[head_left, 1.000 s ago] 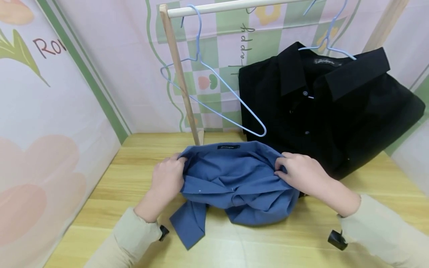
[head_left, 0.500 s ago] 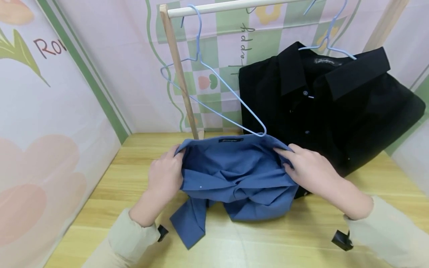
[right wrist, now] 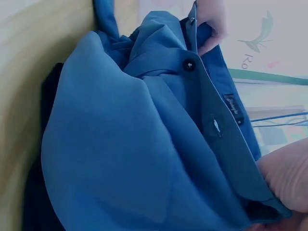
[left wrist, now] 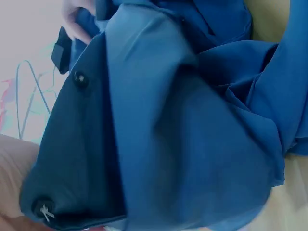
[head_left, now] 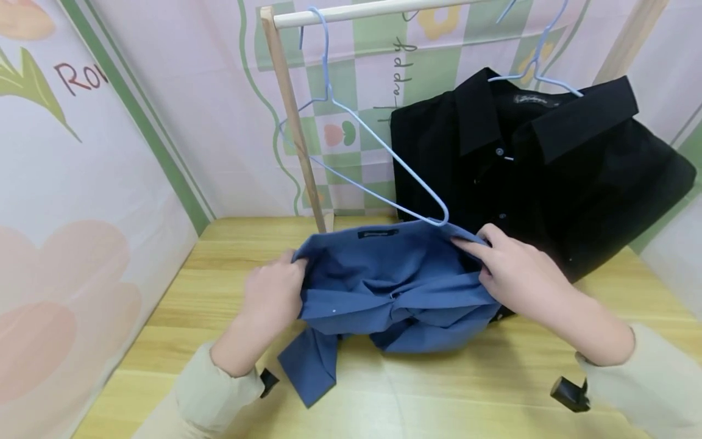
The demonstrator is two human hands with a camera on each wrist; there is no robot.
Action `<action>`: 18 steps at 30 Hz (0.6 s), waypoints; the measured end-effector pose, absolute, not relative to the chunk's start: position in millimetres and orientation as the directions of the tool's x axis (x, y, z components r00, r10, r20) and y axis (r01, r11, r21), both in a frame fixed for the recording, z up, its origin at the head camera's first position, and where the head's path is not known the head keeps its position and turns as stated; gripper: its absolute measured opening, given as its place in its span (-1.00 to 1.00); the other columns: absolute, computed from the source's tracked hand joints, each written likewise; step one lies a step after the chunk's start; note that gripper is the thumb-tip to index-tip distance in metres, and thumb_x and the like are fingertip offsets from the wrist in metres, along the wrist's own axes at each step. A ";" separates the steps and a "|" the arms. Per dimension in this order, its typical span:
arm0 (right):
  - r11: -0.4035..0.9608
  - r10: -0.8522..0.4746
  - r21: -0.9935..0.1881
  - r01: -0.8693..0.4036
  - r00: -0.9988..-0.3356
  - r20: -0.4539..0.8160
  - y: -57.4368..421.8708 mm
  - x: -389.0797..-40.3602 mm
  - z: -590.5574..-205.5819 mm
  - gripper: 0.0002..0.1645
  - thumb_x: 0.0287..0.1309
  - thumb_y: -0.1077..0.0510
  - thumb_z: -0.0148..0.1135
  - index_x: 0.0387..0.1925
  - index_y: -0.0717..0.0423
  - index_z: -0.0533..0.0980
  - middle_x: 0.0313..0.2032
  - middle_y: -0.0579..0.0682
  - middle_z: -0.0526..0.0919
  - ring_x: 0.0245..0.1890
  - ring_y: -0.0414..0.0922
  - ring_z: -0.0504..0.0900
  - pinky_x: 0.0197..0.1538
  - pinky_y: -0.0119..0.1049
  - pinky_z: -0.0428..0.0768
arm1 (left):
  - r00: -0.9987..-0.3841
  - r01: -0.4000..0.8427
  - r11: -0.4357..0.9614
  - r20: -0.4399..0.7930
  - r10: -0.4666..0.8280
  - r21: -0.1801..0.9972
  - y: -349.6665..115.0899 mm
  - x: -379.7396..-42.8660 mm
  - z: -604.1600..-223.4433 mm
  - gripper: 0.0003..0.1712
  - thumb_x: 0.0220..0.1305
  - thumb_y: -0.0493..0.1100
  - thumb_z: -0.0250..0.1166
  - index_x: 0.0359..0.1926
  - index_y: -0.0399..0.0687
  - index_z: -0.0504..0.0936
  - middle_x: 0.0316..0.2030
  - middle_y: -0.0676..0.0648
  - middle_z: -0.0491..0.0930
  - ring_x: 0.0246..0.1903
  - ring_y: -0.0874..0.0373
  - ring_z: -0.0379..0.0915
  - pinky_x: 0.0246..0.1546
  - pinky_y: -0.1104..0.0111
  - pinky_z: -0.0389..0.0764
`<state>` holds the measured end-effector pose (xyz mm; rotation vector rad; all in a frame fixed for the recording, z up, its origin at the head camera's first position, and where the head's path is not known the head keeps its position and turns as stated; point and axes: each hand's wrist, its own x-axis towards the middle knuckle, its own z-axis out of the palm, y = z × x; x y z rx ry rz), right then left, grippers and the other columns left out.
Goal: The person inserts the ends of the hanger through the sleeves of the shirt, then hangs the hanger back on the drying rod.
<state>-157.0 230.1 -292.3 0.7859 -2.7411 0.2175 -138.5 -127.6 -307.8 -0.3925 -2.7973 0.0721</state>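
Note:
A blue button-up shirt (head_left: 455, 332) is held bunched over the table, its neck opening spread wide and a black label (head_left: 377, 233) at the back edge. My left hand (head_left: 271, 299) grips the left side of that opening; my right hand (head_left: 521, 268) pinches the right side. The blue wire hanger (head_left: 395, 155) dangles from the rack, its lower right corner overlapping the shirt's back edge. Buttons show along the shirt front (left wrist: 72, 144) in the left wrist view, where cloth hides most of the hand. A sleeve end trails on the table at the left.
A black shirt (head_left: 548, 183) hangs on another blue hanger (head_left: 537, 64) at the right, behind my right hand. The wooden rack's post (head_left: 296, 128) and rail (head_left: 373, 11) stand behind the blue shirt. Printed curtains enclose the wooden table (head_left: 214, 274).
My right hand has moved right and slightly up, pulling the shirt's neck opening wider. The shirt's back edge rose toward the empty hanger, which has swung slightly to the right.

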 end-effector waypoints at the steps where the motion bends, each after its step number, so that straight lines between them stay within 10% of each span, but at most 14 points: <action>1: 0.841 -0.499 -0.069 -0.536 -0.820 0.281 230.0 -157.5 -293.7 -0.33 0.07 0.46 0.31 0.28 0.22 0.55 -0.10 0.17 0.47 -0.49 -0.10 0.41 -0.57 -0.26 0.34 | -0.924 0.272 0.959 0.256 0.284 -0.084 -127.3 -138.7 -308.6 -0.69 0.20 -0.40 0.39 -0.03 -0.10 0.79 -0.07 -0.19 0.69 -0.33 -0.11 0.67 -0.49 0.11 0.65; 12: 0.834 -0.525 -0.041 -0.550 -0.815 0.247 228.3 -154.7 -293.5 -0.34 0.06 0.48 0.32 0.25 0.18 0.58 0.03 0.20 0.50 -0.42 -0.06 0.50 -0.58 -0.29 0.35 | -0.964 0.245 0.966 0.084 0.251 -0.079 -127.0 -143.8 -313.6 -0.64 0.27 -0.36 0.35 0.10 -0.14 0.74 0.20 -0.26 0.58 -0.08 -0.21 0.64 -0.34 -0.02 0.69; 18: 0.845 -0.510 -0.033 -0.534 -0.822 0.254 228.4 -148.2 -289.9 -0.32 0.07 0.48 0.32 0.28 0.17 0.56 0.07 0.20 0.49 -0.34 -0.01 0.54 -0.59 -0.30 0.33 | -0.956 0.213 0.976 0.196 0.218 -0.044 -129.2 -146.7 -311.9 -0.55 0.32 -0.39 0.29 0.23 -0.29 0.63 0.39 -0.31 0.38 -0.12 -0.21 0.64 -0.42 0.03 0.67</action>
